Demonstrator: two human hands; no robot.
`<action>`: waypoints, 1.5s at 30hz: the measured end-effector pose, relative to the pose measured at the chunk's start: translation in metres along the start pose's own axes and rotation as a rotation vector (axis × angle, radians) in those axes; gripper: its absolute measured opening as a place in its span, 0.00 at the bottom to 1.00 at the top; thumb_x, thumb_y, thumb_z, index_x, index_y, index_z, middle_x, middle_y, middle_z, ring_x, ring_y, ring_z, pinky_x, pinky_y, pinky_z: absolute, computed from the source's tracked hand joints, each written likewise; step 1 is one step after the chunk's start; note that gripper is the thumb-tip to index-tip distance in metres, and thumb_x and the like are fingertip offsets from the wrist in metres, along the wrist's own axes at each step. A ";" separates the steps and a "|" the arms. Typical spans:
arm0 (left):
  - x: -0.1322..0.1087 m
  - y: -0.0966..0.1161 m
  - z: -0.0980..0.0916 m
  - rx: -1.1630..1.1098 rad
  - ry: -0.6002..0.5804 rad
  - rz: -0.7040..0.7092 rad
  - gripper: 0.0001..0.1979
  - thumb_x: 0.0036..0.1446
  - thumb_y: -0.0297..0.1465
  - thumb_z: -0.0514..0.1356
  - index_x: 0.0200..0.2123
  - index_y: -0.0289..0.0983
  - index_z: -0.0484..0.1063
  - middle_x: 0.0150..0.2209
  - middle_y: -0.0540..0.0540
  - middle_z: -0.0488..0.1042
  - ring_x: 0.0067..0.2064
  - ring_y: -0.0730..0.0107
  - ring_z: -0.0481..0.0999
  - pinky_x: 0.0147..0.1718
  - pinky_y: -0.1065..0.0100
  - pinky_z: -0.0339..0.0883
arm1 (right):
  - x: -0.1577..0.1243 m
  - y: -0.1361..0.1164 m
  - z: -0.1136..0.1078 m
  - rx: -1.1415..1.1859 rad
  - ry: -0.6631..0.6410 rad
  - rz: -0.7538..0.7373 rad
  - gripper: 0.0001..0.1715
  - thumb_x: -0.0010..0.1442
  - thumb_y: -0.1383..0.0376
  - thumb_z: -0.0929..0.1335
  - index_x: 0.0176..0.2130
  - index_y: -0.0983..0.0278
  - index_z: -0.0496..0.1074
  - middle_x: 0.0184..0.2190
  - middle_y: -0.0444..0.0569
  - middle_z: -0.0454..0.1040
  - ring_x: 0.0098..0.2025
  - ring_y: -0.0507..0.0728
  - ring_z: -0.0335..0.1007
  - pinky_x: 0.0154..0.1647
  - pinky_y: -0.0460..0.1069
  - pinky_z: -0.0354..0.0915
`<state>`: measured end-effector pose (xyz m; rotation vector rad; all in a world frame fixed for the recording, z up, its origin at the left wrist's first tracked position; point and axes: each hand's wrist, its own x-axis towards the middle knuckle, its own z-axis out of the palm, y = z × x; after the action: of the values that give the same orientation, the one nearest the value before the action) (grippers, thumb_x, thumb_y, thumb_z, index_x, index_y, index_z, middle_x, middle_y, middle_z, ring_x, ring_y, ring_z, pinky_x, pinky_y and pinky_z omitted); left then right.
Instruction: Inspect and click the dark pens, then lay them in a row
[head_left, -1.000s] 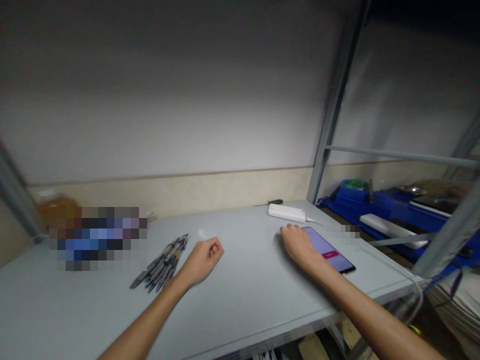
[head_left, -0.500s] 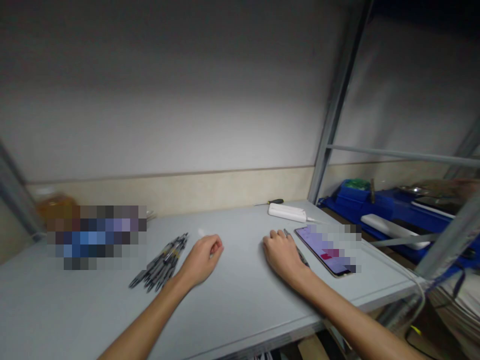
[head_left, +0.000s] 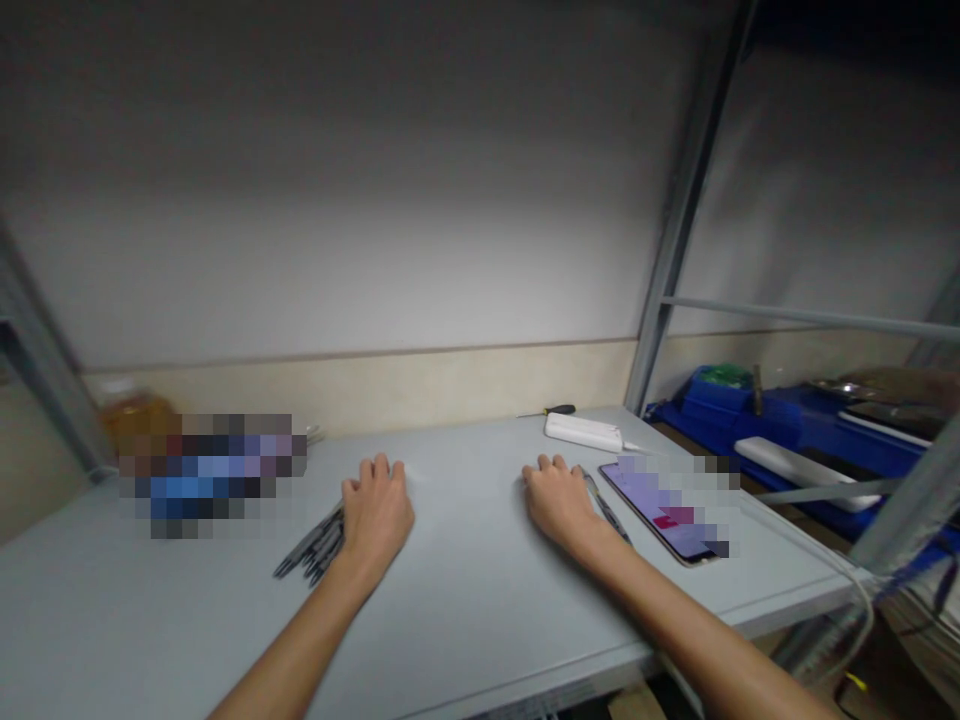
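Observation:
A pile of grey-black pens (head_left: 313, 545) lies on the left of the grey tabletop (head_left: 450, 590). My left hand (head_left: 377, 510) is palm down across the pile's far end, its fingers curled; whatever is under them is hidden. To the right, my right hand (head_left: 559, 500) rests on the table with bent fingers, the fingertips out of sight. Just beside it, on its right, lies a dark pen (head_left: 611, 512), apart from the pile.
A phone (head_left: 652, 510) with a lit screen lies right of the pen. Behind are a white power strip (head_left: 583, 432) and a screwdriver (head_left: 559, 410). A container of amber stuff (head_left: 139, 415) stands at the back left near blurred-out items. A metal post (head_left: 664, 290) rises at the right.
My left hand has turned palm down and moved left onto the pens, covering their far end. The right hand has shifted slightly left of the lone pen, showing more of it. The view has shifted a little.

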<state>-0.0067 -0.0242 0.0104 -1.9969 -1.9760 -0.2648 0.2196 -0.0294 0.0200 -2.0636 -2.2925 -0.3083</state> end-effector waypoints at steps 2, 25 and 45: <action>0.000 -0.003 0.001 0.010 0.007 -0.007 0.14 0.52 0.24 0.47 0.40 0.31 0.67 0.43 0.35 0.65 0.47 0.53 0.60 0.39 0.57 0.57 | 0.000 0.016 -0.004 -0.052 0.007 0.085 0.19 0.56 0.76 0.57 0.43 0.67 0.70 0.44 0.62 0.67 0.48 0.65 0.60 0.42 0.57 0.56; 0.005 -0.007 0.004 -0.011 -0.105 0.034 0.16 0.52 0.19 0.46 0.41 0.33 0.68 0.42 0.37 0.67 0.45 0.58 0.64 0.42 0.61 0.59 | -0.007 0.071 -0.001 -0.114 -0.066 0.078 0.20 0.57 0.77 0.56 0.40 0.68 0.72 0.40 0.61 0.71 0.46 0.63 0.63 0.41 0.54 0.50; 0.005 -0.005 0.004 -0.094 -0.137 0.087 0.14 0.52 0.19 0.47 0.40 0.32 0.68 0.38 0.37 0.71 0.43 0.60 0.70 0.42 0.63 0.59 | -0.012 0.081 0.002 -0.097 -0.026 -0.001 0.16 0.56 0.76 0.58 0.37 0.66 0.72 0.38 0.55 0.73 0.44 0.62 0.63 0.39 0.53 0.46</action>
<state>-0.0120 -0.0182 0.0088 -2.2089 -1.9845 -0.2092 0.3014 -0.0330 0.0258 -2.1236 -2.3383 -0.4030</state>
